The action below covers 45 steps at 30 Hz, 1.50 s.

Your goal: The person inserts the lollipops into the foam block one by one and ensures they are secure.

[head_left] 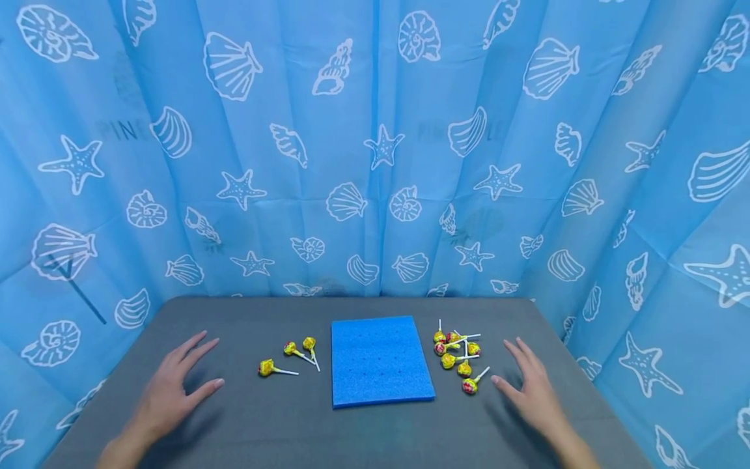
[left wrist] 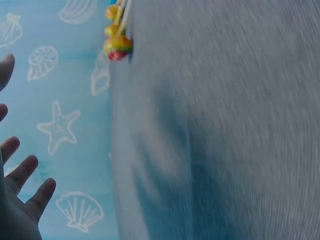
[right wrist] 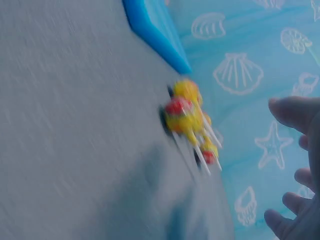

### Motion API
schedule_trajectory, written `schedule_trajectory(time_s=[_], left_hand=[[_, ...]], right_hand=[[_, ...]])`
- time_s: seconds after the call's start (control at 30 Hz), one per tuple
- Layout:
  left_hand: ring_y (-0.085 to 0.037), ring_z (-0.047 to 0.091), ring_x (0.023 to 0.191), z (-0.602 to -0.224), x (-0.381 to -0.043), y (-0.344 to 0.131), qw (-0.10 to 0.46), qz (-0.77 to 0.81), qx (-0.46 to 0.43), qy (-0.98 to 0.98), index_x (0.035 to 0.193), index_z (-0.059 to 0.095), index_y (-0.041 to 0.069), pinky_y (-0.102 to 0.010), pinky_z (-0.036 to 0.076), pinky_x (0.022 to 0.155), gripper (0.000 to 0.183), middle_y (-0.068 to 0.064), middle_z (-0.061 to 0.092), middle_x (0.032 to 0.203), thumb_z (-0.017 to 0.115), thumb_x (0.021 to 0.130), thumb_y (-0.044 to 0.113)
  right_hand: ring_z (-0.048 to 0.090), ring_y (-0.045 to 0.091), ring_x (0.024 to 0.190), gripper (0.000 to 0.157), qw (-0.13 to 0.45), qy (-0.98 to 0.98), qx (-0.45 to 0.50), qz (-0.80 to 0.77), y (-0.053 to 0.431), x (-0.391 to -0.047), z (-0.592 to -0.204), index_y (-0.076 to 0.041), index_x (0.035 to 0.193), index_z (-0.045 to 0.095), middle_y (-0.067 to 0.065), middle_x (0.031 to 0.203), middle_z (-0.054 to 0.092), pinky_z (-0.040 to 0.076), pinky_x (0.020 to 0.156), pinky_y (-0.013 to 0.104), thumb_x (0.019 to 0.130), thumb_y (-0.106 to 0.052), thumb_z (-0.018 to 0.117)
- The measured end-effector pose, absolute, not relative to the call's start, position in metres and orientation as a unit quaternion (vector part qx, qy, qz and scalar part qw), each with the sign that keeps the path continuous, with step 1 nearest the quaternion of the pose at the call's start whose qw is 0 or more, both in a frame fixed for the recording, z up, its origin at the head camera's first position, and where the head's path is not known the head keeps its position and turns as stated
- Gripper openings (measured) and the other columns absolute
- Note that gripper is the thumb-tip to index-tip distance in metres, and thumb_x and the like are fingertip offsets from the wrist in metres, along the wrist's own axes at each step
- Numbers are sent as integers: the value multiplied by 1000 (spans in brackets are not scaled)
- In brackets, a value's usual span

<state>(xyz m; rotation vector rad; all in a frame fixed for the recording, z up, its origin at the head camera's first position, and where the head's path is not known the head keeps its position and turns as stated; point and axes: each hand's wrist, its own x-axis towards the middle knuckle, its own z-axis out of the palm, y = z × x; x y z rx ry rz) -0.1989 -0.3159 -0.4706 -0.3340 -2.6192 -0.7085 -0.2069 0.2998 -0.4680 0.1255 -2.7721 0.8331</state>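
My left hand (head_left: 170, 391) hovers over the left part of the table with its fingers spread, holding nothing. To its right lie three yellow-wrapped lollipops (head_left: 266, 368) with white sticks. On the other side my right hand (head_left: 532, 391), also spread and holding nothing, is just right of a loose cluster of several lollipops (head_left: 448, 360). The nearest lollipop (head_left: 470, 386) of that cluster lies close to my right thumb, its stick pointing up and right. Between the two groups a blue foam block (head_left: 381, 361) lies flat, with rows of small holes in its top.
The grey table (head_left: 375, 433) carries all of these things. A blue curtain (head_left: 363, 163) with white shells and starfish hangs behind the table's far edge and along both sides. Shadows of the hands fall on the tabletop.
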Motion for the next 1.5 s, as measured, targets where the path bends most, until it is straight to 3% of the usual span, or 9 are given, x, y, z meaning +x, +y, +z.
schedule_trajectory(time_s=[0.23,0.33,0.47,0.5,0.67,0.77,1.0,1.3,1.5], left_hand=[[-48,40,125,-474,-198,-302,201,-315,-108,-921,136,54,8,-72,36,86,57,-21,44,142,76,86,27],[-44,44,123,-476,-201,-292,210,-337,-110,-911,133,56,7,-67,42,85,50,-20,47,139,73,89,22],[-35,50,119,-479,-207,-281,228,-358,-120,-898,128,60,7,-57,49,84,43,-17,53,135,73,88,13],[-33,52,117,-480,-209,-279,233,-360,-121,-895,127,61,8,-54,51,83,42,-16,54,133,74,87,12],[-24,56,111,-491,-219,-271,236,-385,-118,-884,126,62,10,-38,54,82,37,-12,57,130,71,90,12],[-27,57,108,-497,-224,-264,236,-406,-117,-875,125,62,8,-38,54,82,35,-12,59,128,70,91,13],[-31,57,103,-507,-231,-255,244,-435,-116,-859,124,62,5,-20,50,81,32,-9,62,119,67,93,9],[-31,63,97,-518,-244,-247,225,-457,-64,-858,119,65,2,-25,52,74,28,-16,64,112,68,93,12],[-25,62,97,-523,-248,-245,193,-451,-30,-871,120,65,5,-32,50,76,29,-14,64,113,67,93,15]], right_hand=[[38,52,127,64,184,-922,50,337,273,-197,-480,3,139,44,32,143,35,40,93,65,84,-7,75],[44,49,123,61,222,-900,71,369,265,-197,-485,4,135,48,31,138,42,47,89,58,81,-1,76],[47,42,121,60,226,-879,81,413,253,-199,-490,4,133,50,29,136,47,49,88,53,79,2,77],[50,33,121,60,226,-872,84,426,249,-199,-491,4,133,51,28,135,48,50,87,53,79,2,76],[54,35,119,55,167,-845,65,503,233,-202,-494,5,134,50,27,134,51,51,88,49,84,1,73],[52,44,120,52,112,-837,37,534,226,-206,-493,4,136,48,27,137,49,50,92,46,88,-3,69],[54,42,119,52,71,-832,31,549,212,-211,-497,2,136,49,26,138,49,48,94,51,88,-3,69],[57,44,112,54,78,-809,71,578,194,-218,-506,7,132,51,30,131,53,54,83,35,83,3,73],[56,45,113,58,70,-808,78,579,185,-224,-514,8,131,51,30,132,51,55,84,37,79,7,75]])
